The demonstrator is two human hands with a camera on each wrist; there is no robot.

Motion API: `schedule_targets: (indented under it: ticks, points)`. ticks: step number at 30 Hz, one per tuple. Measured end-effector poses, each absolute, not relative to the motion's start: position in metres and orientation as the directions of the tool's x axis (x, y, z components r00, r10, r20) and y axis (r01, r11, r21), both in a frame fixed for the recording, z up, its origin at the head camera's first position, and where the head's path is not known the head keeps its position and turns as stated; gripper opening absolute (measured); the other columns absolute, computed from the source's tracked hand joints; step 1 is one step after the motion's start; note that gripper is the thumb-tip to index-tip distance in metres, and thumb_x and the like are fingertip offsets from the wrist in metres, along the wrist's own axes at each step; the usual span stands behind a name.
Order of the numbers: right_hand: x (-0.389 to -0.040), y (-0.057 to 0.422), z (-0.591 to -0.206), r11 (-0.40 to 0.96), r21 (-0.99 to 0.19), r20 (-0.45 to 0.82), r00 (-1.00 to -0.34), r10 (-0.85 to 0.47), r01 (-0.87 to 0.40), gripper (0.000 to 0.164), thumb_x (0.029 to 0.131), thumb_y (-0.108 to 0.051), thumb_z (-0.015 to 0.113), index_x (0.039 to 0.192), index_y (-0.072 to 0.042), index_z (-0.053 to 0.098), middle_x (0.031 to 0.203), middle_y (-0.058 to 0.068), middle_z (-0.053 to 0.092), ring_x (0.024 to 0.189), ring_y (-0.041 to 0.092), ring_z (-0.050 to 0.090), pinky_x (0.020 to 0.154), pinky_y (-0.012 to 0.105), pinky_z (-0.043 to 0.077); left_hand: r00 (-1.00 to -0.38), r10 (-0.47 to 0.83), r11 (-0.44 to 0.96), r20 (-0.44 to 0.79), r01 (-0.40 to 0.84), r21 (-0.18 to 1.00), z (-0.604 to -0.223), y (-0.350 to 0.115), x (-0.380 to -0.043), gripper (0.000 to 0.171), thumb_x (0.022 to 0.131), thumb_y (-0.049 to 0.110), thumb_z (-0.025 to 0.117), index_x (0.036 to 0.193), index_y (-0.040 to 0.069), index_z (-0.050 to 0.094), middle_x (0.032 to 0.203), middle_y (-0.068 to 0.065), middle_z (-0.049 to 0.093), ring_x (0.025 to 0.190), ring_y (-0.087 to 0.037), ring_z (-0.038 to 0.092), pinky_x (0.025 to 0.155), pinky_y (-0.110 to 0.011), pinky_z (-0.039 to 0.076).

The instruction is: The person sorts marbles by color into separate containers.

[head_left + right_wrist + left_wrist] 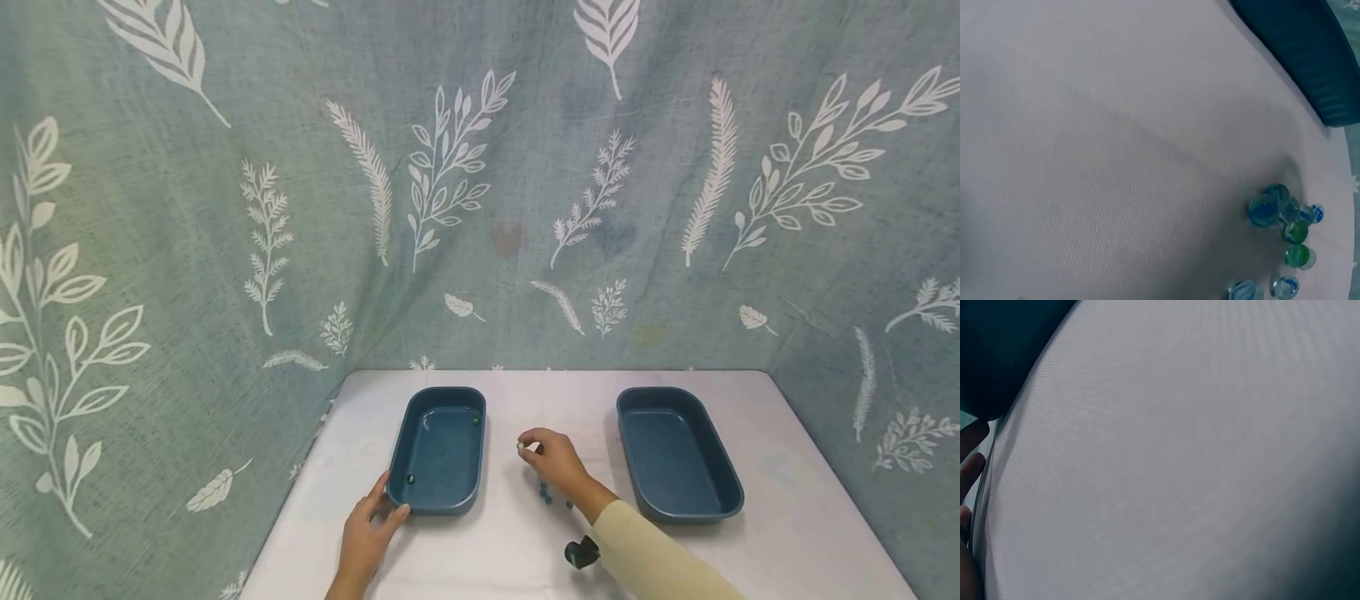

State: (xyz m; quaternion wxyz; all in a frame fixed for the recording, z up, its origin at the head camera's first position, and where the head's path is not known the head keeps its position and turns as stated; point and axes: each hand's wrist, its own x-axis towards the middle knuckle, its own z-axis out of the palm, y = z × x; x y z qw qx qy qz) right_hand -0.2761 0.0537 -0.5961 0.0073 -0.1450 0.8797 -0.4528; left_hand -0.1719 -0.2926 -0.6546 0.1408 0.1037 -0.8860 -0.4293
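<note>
My left hand (366,533) is at the near left corner of the left blue tray (397,467), thumb on its front side and straight fingers along its left side. In the left wrist view, one of the fingers (974,436) meets the tray's lower edge. Two green marbles (410,478) lie inside this tray, near its walls. Between the trays, my right hand (557,460) pinches a small pale marble (521,446) between thumb and forefinger, above the white table. Below that hand lie several loose blue and green marbles (1296,232), partly hidden by it in the head view.
A second blue tray (678,458) stands on the right with nothing visible in it. A dark rounded object (581,552) shows beside the right sleeve (652,550). Leaf-patterned cloth (510,192) hangs behind and at both sides of the white-covered table (555,396).
</note>
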Motion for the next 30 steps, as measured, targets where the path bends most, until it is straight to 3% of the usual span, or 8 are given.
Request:
schedule_targets:
  ticks: [17,25,30]
  points:
    - [-0.278,0.016,-0.591,0.537,-0.800,0.090,-0.938,-0.334,-0.268,0.021,0.091,-0.019,0.070,0.112,-0.014,0.070,0.100,-0.010,0.066,0.076,0.008,0.057,0.061,0.024,0.051,-0.938,-0.298,0.615,0.178,-0.047,0.787,-0.662,-0.296,-0.166,0.074,0.078,0.053,0.077,0.143,0.032,0.049,0.111,-0.005,0.068,0.114,-0.026,0.057,0.098,-0.048,0.046]
    - [-0.280,0.003,-0.588,0.518,-0.831,0.051,-0.955,-0.292,-0.203,0.020,0.091,-0.020,0.071,0.110,-0.016,0.070,0.100,-0.011,0.066,0.076,0.010,0.057,0.061,0.026,0.051,-0.936,-0.291,0.607,0.200,-0.019,0.794,-0.654,-0.294,-0.168,0.075,0.078,0.053,0.077,0.143,0.029,0.050,0.114,-0.007,0.067,0.115,-0.027,0.056,0.098,-0.049,0.045]
    - [-0.281,-0.005,-0.587,0.530,-0.816,0.092,-0.957,-0.275,-0.231,0.022,0.091,-0.020,0.070,0.112,-0.014,0.070,0.104,-0.009,0.066,0.078,0.008,0.057,0.062,0.025,0.051,-0.938,-0.287,0.611,0.195,-0.023,0.791,-0.651,-0.293,-0.169,0.075,0.079,0.051,0.078,0.144,0.027,0.050,0.114,-0.007,0.068,0.116,-0.028,0.056,0.099,-0.049,0.045]
